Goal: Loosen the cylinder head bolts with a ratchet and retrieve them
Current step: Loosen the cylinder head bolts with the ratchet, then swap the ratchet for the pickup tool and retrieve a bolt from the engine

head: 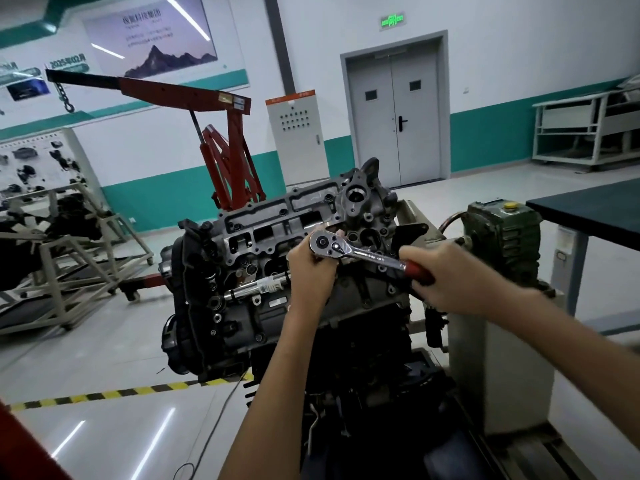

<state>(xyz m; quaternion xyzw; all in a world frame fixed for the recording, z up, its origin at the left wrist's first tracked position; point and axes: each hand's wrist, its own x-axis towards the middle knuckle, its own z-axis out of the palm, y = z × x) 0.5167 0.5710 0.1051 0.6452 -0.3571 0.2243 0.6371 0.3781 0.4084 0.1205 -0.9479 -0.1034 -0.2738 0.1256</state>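
My right hand [446, 282] grips the red handle of the ratchet [367, 254]. My left hand [311, 271], the nearer one, curls its fingers round the drive end over the cylinder head [277, 220]. The ratchet's long axis runs left to right between my hands. I cannot see the bolt beneath.

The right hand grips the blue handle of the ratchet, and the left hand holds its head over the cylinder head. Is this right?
Not quite: the head view shows the handle of the ratchet is red, not blue. The rest stands: the right hand grips it and the left hand holds the ratchet's head over the cylinder head.
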